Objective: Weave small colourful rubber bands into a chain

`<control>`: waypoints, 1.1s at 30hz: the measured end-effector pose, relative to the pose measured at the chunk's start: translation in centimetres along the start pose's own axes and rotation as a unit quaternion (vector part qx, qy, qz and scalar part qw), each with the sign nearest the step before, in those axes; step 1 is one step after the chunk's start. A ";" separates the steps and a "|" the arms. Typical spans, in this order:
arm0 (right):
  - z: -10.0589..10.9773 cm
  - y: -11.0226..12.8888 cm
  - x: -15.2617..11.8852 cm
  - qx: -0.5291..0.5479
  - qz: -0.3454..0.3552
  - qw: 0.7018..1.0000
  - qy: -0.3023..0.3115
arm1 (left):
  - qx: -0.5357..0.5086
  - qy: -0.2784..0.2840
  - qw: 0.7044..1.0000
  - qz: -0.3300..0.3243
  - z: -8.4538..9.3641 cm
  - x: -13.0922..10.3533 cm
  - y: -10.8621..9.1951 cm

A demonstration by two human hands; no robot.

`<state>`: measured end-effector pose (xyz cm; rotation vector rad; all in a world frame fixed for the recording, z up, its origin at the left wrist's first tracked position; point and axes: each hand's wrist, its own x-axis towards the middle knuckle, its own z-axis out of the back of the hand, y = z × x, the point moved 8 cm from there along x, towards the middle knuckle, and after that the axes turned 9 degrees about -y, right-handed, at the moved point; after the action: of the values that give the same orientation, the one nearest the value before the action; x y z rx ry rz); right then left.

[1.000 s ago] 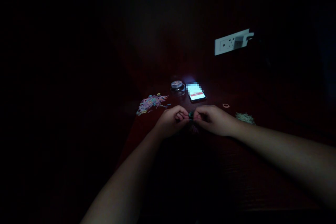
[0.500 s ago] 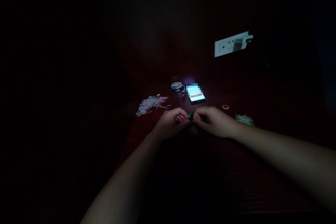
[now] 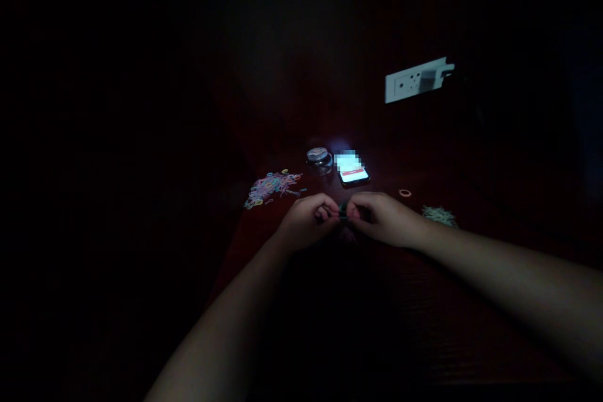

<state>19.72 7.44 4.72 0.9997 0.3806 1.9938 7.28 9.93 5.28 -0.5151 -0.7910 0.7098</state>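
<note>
My left hand [image 3: 311, 221] and my right hand [image 3: 384, 218] meet over the middle of the dark table, fingertips pinched and a narrow gap between them. Across that gap runs a small green rubber band [image 3: 343, 218], held at both ends. A darker green part shows just behind it, too dim to make out. Below the fingertips lies a small, faint bunch of pinkish bands [image 3: 347, 236]. To the left is a loose heap of multicoloured rubber bands [image 3: 271, 187]. A pile of pale green bands [image 3: 439, 216] lies beside my right wrist.
Beyond my hands stand a clear lidded jar [image 3: 319, 162] and a phone with a lit screen [image 3: 354, 174]. A single orange ring [image 3: 404, 193] lies behind my right wrist. On the wall is a white socket panel [image 3: 409, 83] with a plug in it. The surroundings are very dark.
The green band now shows as a thin line stretched between my fingertips, where before it looked more bunched. Both hands have otherwise hardly moved.
</note>
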 end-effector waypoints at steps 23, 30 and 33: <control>-0.6 -0.4 -0.1 0.014 -0.082 0.994 0.072 | 0.012 -0.005 1.000 0.002 0.1 -0.2 0.4; -0.6 -0.2 -0.3 0.004 -0.061 0.996 0.067 | 0.013 -0.006 1.000 0.004 0.2 -0.1 0.2; 0.2 0.3 0.0 -0.033 -0.004 0.999 0.011 | 0.007 -0.008 1.000 0.007 0.2 -0.1 0.2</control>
<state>19.72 7.25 5.00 0.9346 0.3275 1.9981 7.02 10.01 5.22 -0.5029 -0.7973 0.7325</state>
